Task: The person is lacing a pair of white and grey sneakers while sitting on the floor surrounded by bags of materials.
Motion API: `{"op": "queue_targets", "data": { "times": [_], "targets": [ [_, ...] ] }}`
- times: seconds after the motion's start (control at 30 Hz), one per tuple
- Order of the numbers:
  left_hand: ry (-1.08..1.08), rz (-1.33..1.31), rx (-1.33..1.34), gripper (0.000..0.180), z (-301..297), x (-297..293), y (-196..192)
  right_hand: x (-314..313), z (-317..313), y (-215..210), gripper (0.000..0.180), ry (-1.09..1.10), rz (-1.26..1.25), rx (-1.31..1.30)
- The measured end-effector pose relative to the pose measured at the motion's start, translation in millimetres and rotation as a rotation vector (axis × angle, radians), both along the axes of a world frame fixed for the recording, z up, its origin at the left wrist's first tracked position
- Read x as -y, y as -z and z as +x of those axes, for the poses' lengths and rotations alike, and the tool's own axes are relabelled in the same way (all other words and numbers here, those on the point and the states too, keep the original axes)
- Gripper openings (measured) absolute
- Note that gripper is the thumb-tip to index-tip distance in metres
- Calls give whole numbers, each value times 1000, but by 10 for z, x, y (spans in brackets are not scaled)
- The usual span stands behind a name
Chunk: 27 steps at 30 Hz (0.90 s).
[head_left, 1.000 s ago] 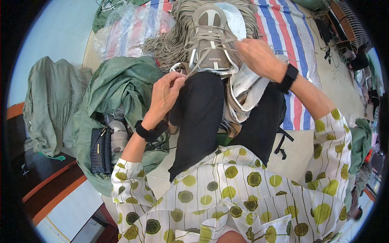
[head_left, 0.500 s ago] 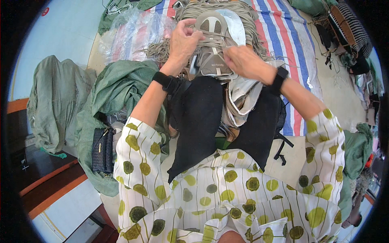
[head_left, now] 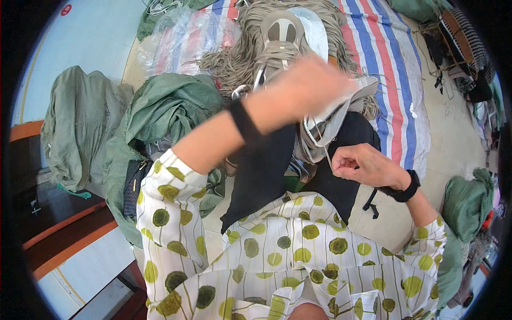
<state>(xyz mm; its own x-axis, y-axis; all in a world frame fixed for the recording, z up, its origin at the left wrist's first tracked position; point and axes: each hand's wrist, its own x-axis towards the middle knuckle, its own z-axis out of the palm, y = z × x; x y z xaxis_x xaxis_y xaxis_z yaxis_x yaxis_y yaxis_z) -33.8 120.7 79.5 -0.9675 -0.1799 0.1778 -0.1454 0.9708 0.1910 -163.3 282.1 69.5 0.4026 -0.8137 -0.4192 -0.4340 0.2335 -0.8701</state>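
A taupe sneaker [head_left: 281, 32] with a pale toe cap lies toe-away in front of my knees, laces threaded across its upper. My left hand [head_left: 312, 88], smeared by motion, passes over its ankle end and hides that part; its fingers cannot be made out. Lower and to the right, above my thigh, my right hand [head_left: 362, 164] is closed in a pinch. A thin pale shoelace [head_left: 327, 153] runs from the shoe side down to those fingertips. Against the sneaker's right side stands a white curved piece [head_left: 312, 32]. White-edged material [head_left: 322, 133] hangs between my knees.
Many loose taupe laces [head_left: 240, 58] are heaped around the sneaker on a red, white and blue striped sheet [head_left: 394, 96]. Clear plastic [head_left: 186, 37] lies far left. Green sacks [head_left: 170, 106] and a dark woven purse [head_left: 133, 186] are at my left; another green sack [head_left: 469, 197] is at right.
My right hand has pulled back from the shoe, down and to the right. My left hand has swung rightward from the shoe's left side across it.
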Motion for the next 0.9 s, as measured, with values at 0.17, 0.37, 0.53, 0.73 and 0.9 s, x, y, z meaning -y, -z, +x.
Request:
{"op": "queue_targets", "data": {
  "times": [0.17, 0.37, 0.53, 0.73, 0.9],
  "targets": [
    [277, -41, -371, 10, 36, -419, 122, -168, 23, 325, 7, 90, -12, 61],
    [-531, 85, -436, 15, 531, 712, 525, -152, 17, 287, 6, 312, 228, 220],
    [-421, 99, -183, 10, 652, 978, 656, -141, -231, 155, 20, 122, -467, -289],
    [-323, -73, -64, 8, 408, 1012, 629, -885, -2063, 99, 15, 587, -731, -1250],
    [-299, -142, -49, 8, 426, 1028, 687, -1269, -2247, 120, 15, 809, -563, -1283]
  ]
}}
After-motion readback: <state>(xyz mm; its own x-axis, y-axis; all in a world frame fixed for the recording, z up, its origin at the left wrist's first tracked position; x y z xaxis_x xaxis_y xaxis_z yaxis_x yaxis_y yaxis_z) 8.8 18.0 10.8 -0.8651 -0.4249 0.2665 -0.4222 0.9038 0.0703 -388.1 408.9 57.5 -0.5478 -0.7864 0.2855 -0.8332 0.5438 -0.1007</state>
